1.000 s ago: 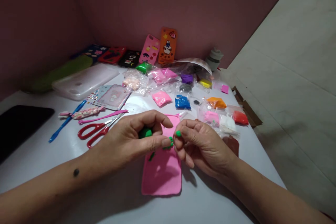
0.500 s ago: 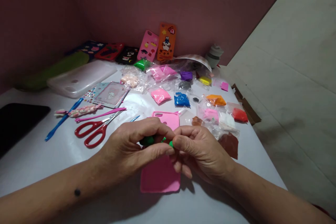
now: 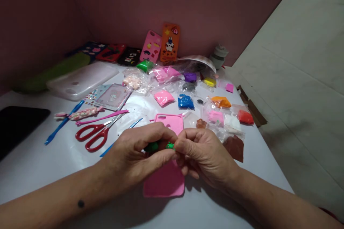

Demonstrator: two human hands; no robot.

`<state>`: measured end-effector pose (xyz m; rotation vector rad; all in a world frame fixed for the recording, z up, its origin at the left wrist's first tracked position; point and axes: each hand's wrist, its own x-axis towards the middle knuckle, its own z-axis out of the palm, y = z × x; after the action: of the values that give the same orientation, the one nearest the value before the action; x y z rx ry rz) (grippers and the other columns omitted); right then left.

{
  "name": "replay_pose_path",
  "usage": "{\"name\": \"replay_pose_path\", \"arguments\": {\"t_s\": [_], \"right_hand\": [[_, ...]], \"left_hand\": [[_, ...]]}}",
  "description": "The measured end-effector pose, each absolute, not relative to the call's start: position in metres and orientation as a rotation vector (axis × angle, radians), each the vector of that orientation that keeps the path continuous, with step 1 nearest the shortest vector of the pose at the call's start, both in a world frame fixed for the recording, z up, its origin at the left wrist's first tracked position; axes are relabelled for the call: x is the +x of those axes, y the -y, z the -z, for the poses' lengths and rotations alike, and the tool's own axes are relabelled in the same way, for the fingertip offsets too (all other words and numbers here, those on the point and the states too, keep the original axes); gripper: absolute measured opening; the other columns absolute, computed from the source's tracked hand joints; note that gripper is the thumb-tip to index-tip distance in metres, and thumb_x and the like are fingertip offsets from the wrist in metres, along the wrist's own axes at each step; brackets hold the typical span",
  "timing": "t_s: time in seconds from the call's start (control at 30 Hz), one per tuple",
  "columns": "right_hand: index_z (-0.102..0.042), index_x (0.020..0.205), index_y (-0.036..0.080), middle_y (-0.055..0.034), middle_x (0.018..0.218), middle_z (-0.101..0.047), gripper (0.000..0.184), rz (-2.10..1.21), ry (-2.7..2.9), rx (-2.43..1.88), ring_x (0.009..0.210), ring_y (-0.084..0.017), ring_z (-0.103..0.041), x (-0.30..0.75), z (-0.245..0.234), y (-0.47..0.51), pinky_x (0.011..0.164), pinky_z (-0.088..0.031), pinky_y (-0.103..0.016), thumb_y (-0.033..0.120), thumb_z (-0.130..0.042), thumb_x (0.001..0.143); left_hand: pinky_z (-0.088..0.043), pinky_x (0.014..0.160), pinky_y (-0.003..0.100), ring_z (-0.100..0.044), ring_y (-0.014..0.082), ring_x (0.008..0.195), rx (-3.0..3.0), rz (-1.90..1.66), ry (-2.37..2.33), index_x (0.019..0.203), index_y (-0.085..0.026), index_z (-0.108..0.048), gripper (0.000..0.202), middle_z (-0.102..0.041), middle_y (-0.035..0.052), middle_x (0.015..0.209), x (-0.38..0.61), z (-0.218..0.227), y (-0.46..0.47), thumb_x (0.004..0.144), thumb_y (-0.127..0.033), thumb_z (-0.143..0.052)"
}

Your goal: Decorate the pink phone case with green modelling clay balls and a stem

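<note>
Green lump (image 3: pixel 152 146) nestles in the curled left hand (image 3: pixel 133 146); fingertips apart 1 second ago now meet the tightly pinching right hand (image 3: pixel 202 150), its pinch hidden

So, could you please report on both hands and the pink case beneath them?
Left hand curled around green lump. Right hand pinched, anything between its fingertips hidden. Pink case below, middle partly blocked from view by hands.

Single head-worn view, forward and down, close over the hands (image 3: pixel 134 146) (image 3: pixel 205 154).
</note>
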<state>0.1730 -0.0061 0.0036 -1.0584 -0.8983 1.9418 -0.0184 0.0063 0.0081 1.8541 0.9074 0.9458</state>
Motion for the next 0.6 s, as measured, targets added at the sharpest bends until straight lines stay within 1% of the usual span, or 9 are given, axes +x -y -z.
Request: {"name": "replay_pose_path", "arguments": {"t_s": [0.07,0.13,0.2,0.27,0.33,0.47,0.6], "right_hand": [[-0.067,0.065,0.015,0.0014,0.051,-0.065,0.053,-1.936,0.915,-1.061,0.036,-0.006,-0.054,0.174,-0.004,0.006,0.03,-0.033,-0.011,0.059,-0.096,0.064],[-0.068,0.065,0.015,0.0006,0.052,-0.066,0.056,-1.909,0.941,-1.049,0.035,-0.005,-0.053,0.175,-0.003,0.005,0.031,-0.034,-0.012,0.066,-0.09,0.07],[-0.071,0.069,0.014,0.0006,0.053,-0.066,0.056,-1.863,0.957,-1.036,0.035,-0.005,-0.053,0.177,-0.003,0.002,0.031,-0.034,-0.012,0.068,-0.086,0.075],[-0.074,0.073,0.014,0.0015,0.052,-0.066,0.054,-1.791,0.953,-1.051,0.035,-0.005,-0.052,0.179,-0.003,-0.001,0.031,-0.033,-0.012,0.067,-0.085,0.077],[-0.075,0.074,0.015,0.0028,0.052,-0.064,0.05,-1.693,0.946,-1.084,0.036,-0.004,-0.051,0.182,-0.002,-0.004,0.032,-0.034,-0.011,0.064,-0.086,0.078],[-0.073,0.073,0.016,0.0047,0.053,-0.061,0.046,-1.524,0.985,-1.145,0.04,-0.004,-0.05,0.187,0.001,-0.009,0.036,-0.038,-0.011,0.06,-0.084,0.082],[-0.071,0.074,0.017,0.0048,0.053,-0.059,0.044,-1.471,1.039,-1.177,0.04,-0.005,-0.048,0.189,0.007,-0.012,0.033,-0.035,-0.013,0.057,-0.077,0.089]], "left_hand": [[-0.041,0.056,0.016,-0.058,0.0072,0.061,1.863,-0.928,-0.922,0.083,-0.023,-0.077,0.015,-0.069,-0.0066,0.069,-0.018,-0.011,-0.006,0.09,-0.018,-0.065],[-0.043,0.059,0.016,-0.06,0.0079,0.063,1.873,-0.912,-0.932,0.086,-0.023,-0.079,0.015,-0.071,-0.0062,0.072,-0.019,-0.014,-0.008,0.089,-0.02,-0.065],[-0.045,0.062,0.017,-0.063,0.0095,0.068,1.882,-0.9,-0.951,0.089,-0.024,-0.08,0.014,-0.073,-0.0053,0.077,-0.022,-0.015,-0.013,0.09,-0.023,-0.066],[-0.045,0.063,0.017,-0.064,0.0098,0.069,1.918,-0.868,-0.953,0.089,-0.025,-0.08,0.012,-0.073,-0.0055,0.077,-0.027,-0.017,-0.02,0.091,-0.026,-0.068],[-0.043,0.06,0.016,-0.062,0.0086,0.065,1.996,-0.798,-0.944,0.088,-0.025,-0.08,0.011,-0.071,-0.0065,0.072,-0.032,-0.018,-0.029,0.093,-0.027,-0.07],[-0.04,0.058,0.016,-0.058,0.0081,0.061,2.18,-0.538,-0.976,0.087,-0.024,-0.082,0.014,-0.067,-0.0067,0.067,-0.043,-0.02,-0.044,0.094,-0.027,-0.07],[-0.041,0.06,0.016,-0.061,0.0092,0.063,2.23,-0.404,-0.994,0.089,-0.025,-0.084,0.015,-0.07,-0.0062,0.07,-0.046,-0.017,-0.048,0.092,-0.027,-0.069]]}}
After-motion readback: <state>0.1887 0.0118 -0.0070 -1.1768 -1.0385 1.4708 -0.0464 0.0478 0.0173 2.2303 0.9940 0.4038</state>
